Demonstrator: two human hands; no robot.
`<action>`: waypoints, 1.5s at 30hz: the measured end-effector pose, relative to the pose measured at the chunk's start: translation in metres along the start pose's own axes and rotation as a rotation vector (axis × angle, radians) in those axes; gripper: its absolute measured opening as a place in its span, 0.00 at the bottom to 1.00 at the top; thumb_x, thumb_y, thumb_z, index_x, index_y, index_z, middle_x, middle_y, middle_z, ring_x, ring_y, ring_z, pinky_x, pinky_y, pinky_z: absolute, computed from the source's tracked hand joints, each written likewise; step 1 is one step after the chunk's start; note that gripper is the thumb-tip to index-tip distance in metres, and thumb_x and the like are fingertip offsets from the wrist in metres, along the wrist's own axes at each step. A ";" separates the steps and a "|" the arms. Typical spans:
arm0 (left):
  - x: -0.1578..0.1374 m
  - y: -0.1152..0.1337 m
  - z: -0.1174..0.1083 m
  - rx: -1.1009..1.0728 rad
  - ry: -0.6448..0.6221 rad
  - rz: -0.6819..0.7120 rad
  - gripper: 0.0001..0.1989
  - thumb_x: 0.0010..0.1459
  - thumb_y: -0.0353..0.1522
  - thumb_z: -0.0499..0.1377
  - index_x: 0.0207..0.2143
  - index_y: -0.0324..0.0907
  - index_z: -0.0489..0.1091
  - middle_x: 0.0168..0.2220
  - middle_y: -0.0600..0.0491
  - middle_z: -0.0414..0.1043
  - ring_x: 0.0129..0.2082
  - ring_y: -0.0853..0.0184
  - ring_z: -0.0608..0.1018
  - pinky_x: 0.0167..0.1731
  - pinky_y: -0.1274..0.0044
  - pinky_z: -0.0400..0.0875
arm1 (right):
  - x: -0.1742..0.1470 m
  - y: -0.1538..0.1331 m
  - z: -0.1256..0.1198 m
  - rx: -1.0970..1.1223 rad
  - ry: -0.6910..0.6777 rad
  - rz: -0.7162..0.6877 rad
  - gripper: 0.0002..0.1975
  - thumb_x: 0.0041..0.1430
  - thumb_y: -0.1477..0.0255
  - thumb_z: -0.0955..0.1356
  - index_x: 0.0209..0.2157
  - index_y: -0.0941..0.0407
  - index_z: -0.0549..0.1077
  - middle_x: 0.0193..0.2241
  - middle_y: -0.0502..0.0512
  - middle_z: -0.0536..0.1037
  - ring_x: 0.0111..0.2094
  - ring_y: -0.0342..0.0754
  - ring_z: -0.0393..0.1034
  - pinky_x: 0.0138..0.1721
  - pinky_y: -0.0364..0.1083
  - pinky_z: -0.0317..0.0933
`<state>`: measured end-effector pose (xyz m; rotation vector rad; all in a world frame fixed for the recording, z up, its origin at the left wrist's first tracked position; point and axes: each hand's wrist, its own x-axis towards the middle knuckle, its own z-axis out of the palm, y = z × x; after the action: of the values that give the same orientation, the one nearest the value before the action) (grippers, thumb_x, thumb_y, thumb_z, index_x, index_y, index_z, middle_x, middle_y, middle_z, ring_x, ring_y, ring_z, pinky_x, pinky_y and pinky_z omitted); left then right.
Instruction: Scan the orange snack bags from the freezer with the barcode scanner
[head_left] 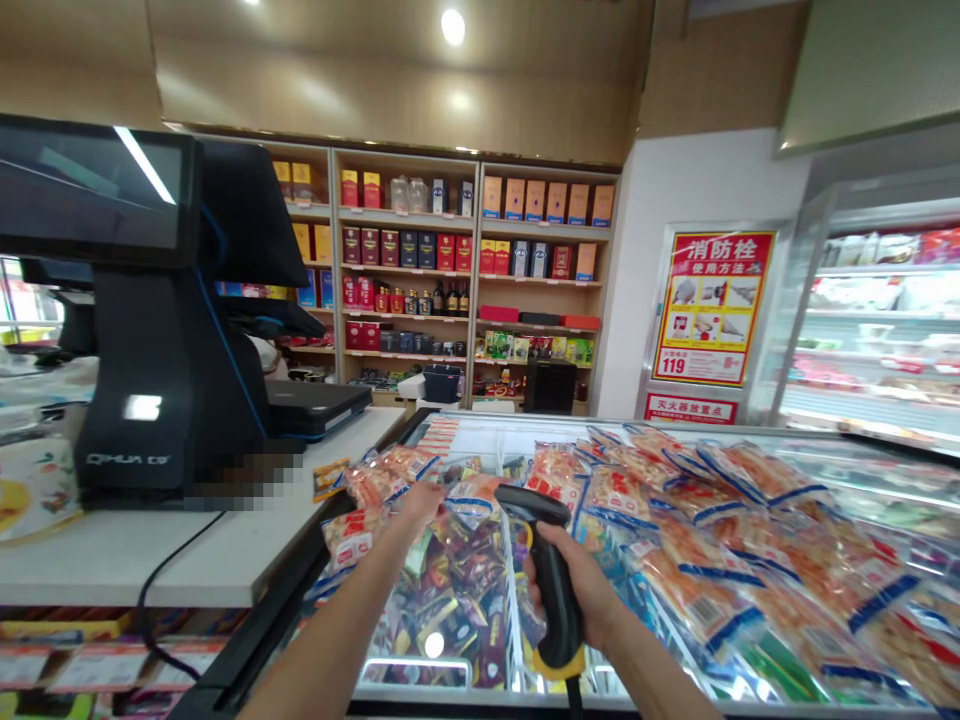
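A shop: boxed goods [442, 252] on shelves [336, 230], checkout terminal [161, 380], display freezer [274, 605]

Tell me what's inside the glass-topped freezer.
Small wrapped packages and a white wire divider show inside. Clear bags on top cover much of the right side; the scanner in the right hand hides some too.

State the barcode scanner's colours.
The barcode scanner is black with yellow parts, shown in the head view.
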<state>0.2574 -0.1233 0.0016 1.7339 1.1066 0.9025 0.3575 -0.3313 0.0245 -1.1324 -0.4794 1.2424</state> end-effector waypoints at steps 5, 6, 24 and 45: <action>-0.008 0.011 0.005 0.133 0.058 0.152 0.11 0.52 0.33 0.51 0.36 0.37 0.65 0.35 0.52 0.67 0.33 0.69 0.71 0.33 0.72 0.66 | -0.006 0.000 0.003 0.003 -0.010 0.035 0.20 0.46 0.57 0.60 0.18 0.60 0.64 0.10 0.49 0.65 0.12 0.38 0.59 0.14 0.37 0.52; -0.010 0.014 0.006 0.153 0.087 0.197 0.09 0.52 0.32 0.51 0.33 0.37 0.66 0.33 0.52 0.68 0.33 0.69 0.71 0.34 0.73 0.65 | -0.008 -0.001 0.004 -0.001 -0.016 0.027 0.20 0.46 0.56 0.60 0.18 0.60 0.64 0.10 0.49 0.64 0.12 0.38 0.59 0.14 0.37 0.52; -0.050 0.030 0.016 0.009 0.068 0.238 0.12 0.50 0.34 0.46 0.34 0.37 0.64 0.33 0.48 0.69 0.35 0.64 0.71 0.36 0.73 0.62 | 0.007 -0.029 0.009 -0.148 0.220 -0.481 0.17 0.42 0.58 0.63 0.19 0.59 0.64 0.13 0.49 0.67 0.14 0.40 0.61 0.16 0.40 0.55; -0.098 0.041 -0.062 -0.722 -0.161 -0.161 0.10 0.40 0.33 0.60 0.27 0.38 0.66 0.17 0.56 0.67 0.15 0.75 0.68 0.12 0.85 0.63 | 0.097 0.018 0.018 -1.226 0.417 -0.614 0.23 0.51 0.66 0.58 0.49 0.55 0.58 0.30 0.53 0.73 0.31 0.47 0.67 0.34 0.44 0.56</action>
<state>0.1813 -0.2073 0.0504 1.0810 0.6779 0.8969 0.3650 -0.2377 -0.0099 -1.9751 -1.2206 0.0440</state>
